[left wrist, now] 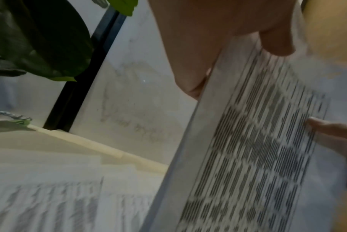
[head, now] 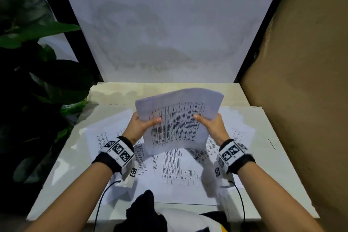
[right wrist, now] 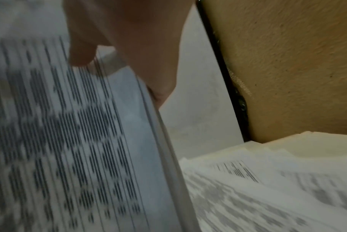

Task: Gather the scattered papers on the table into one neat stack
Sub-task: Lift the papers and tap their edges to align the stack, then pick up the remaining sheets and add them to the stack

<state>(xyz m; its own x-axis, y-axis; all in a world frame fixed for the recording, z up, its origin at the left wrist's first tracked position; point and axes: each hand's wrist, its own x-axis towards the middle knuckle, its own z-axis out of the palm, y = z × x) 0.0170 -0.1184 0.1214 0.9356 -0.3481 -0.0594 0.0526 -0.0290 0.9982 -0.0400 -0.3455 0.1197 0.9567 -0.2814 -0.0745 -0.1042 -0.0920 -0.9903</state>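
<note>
White table (head: 263, 156), white back wall (head: 169, 24), brown side wall (head: 310, 81).
Left hand (head: 140, 125) and right hand (head: 211, 124) gripped the paper stack (head: 177, 120); wrist views showed its layered edges.

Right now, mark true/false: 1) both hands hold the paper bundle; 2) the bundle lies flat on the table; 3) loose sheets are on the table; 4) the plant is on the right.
1) True: the left hand and right hand grip the paper bundle by its side edges.
2) False: it is held up, curved, above the table.
3) True: loose sheets lie spread beneath it.
4) False: the plant is on the left.
</note>
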